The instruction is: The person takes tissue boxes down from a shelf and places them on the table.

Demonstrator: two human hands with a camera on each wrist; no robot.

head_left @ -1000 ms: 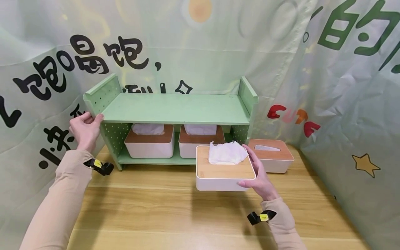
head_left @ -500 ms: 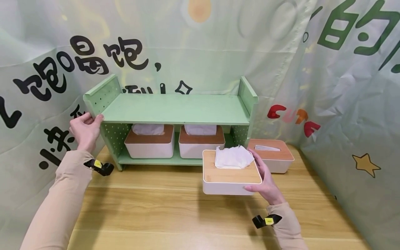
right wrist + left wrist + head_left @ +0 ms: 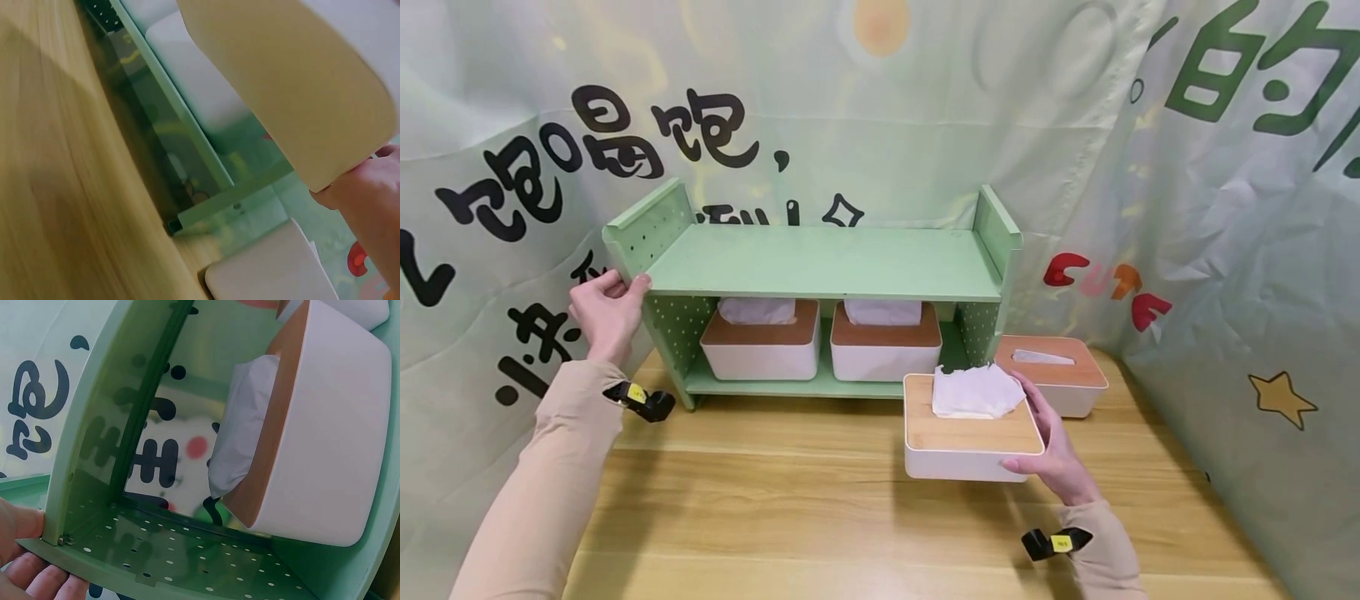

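My right hand (image 3: 1054,454) grips a white tissue box (image 3: 973,446) with a wooden lid by its right side, thumb on the front and fingers behind. A tissue sticks up from its slot. In the right wrist view this tissue box (image 3: 294,81) hangs above the wooden table, its underside showing. My left hand (image 3: 608,312) holds the left side panel of a green two-tier shelf (image 3: 827,260), thumb at the front edge. The left wrist view shows the left fingers (image 3: 47,578) curled round that edge. Two similar tissue boxes, a left one (image 3: 762,354) and a middle one (image 3: 886,354), stand on the lower tier.
Another tissue box (image 3: 1052,375) stands on the table right of the shelf, its tissue low in the slot. The wooden table (image 3: 760,500) stretches in front of the shelf. A printed cloth backdrop (image 3: 880,117) hangs close behind and at both sides.
My right hand has carried the tissue box to the right and nearer to me, off the front of the middle box. My left hand stays on the shelf's panel.
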